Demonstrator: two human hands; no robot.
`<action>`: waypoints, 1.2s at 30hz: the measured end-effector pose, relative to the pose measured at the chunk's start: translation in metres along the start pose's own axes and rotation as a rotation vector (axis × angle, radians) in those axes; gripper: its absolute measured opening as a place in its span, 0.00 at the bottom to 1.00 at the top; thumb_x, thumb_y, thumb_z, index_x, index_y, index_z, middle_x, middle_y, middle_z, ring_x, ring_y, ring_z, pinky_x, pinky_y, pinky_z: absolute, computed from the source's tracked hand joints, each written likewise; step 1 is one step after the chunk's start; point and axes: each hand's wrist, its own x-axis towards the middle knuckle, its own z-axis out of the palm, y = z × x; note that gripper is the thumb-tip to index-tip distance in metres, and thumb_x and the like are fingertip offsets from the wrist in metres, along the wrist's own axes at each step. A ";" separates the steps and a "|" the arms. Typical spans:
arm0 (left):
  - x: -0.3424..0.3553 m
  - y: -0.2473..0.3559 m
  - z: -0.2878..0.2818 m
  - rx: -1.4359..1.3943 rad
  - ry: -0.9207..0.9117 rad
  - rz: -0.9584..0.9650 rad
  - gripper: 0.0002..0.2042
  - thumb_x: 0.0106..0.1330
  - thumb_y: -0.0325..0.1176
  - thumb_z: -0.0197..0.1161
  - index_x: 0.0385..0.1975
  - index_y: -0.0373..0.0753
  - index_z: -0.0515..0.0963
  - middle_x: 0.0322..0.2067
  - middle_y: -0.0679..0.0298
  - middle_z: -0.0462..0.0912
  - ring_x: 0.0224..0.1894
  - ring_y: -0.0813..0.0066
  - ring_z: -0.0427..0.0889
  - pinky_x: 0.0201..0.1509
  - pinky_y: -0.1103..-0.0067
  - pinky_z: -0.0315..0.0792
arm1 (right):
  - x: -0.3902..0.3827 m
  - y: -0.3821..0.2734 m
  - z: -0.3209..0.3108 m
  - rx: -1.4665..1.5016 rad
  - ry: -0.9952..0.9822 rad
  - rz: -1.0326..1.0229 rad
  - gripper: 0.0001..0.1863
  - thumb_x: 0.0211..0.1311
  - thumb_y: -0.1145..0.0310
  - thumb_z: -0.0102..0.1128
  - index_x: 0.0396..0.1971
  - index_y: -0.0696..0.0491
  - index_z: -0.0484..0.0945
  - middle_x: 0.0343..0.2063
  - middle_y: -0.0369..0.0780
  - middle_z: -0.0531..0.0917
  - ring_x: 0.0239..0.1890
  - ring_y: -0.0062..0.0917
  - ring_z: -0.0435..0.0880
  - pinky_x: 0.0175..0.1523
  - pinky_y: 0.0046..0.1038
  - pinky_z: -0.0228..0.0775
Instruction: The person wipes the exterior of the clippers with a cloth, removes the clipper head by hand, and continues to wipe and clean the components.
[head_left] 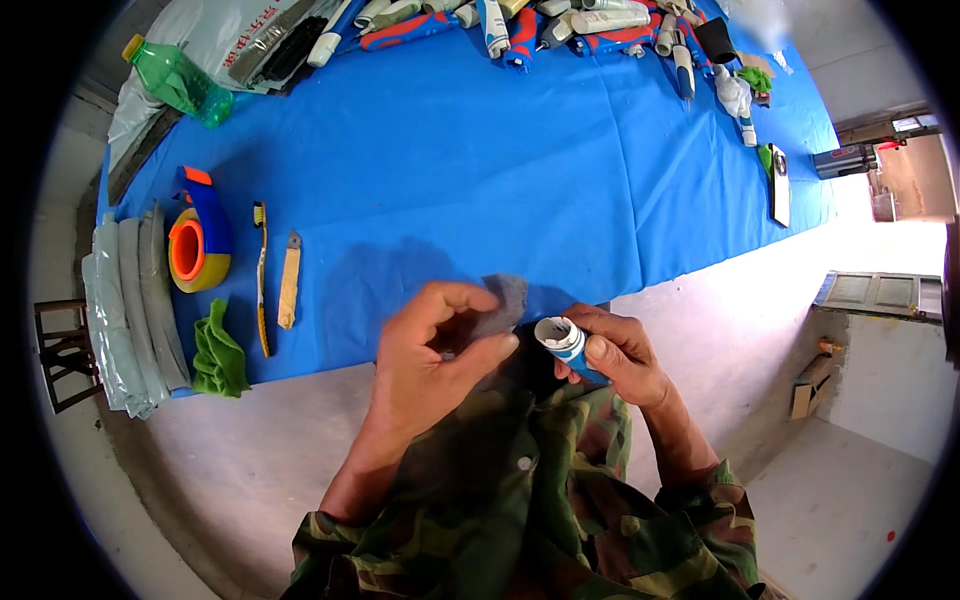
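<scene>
My left hand [430, 355] is closed on a small grey scrap of cloth or pad [506, 298], held at the table's front edge. Just right of it, my right hand [625, 365] grips a short white-and-blue cylindrical tube [567, 350], tilted with its open, jagged-rimmed end toward the upper left. The two hands are close, with the grey scrap above and left of the tube's opening. What lies inside the curl of my left fingers is partly hidden.
The blue-covered table [480, 170] holds stacked grey packs [130, 300], a green cloth [219, 350], tape rolls [200, 265], a toothbrush [262, 290], a wooden-handled blade [290, 280], a green bottle [180, 80], several tubes and tools [610, 40], and a phone-like object [779, 185].
</scene>
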 end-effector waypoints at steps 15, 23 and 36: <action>-0.013 0.026 0.021 0.230 -0.265 -0.075 0.31 0.64 0.22 0.77 0.69 0.41 0.78 0.48 0.55 0.92 0.40 0.75 0.91 0.44 0.76 0.84 | 0.003 -0.019 -0.004 -0.595 0.046 -0.223 0.12 0.75 0.70 0.65 0.49 0.63 0.84 0.38 0.49 0.84 0.38 0.40 0.83 0.43 0.35 0.75; -0.016 0.016 0.023 0.294 -0.177 0.027 0.25 0.64 0.26 0.80 0.62 0.41 0.83 0.43 0.57 0.93 0.43 0.72 0.93 0.44 0.75 0.85 | -0.001 -0.019 0.004 -0.249 -0.074 0.064 0.14 0.84 0.64 0.56 0.40 0.60 0.79 0.32 0.39 0.80 0.31 0.23 0.82 0.36 0.29 0.73; -0.007 0.011 -0.022 0.344 0.026 0.080 0.17 0.64 0.25 0.80 0.50 0.32 0.84 0.32 0.64 0.89 0.29 0.81 0.84 0.32 0.83 0.77 | -0.016 -0.029 -0.017 -0.074 0.018 0.264 0.34 0.88 0.41 0.40 0.47 0.58 0.84 0.26 0.35 0.85 0.24 0.14 0.78 0.30 0.20 0.70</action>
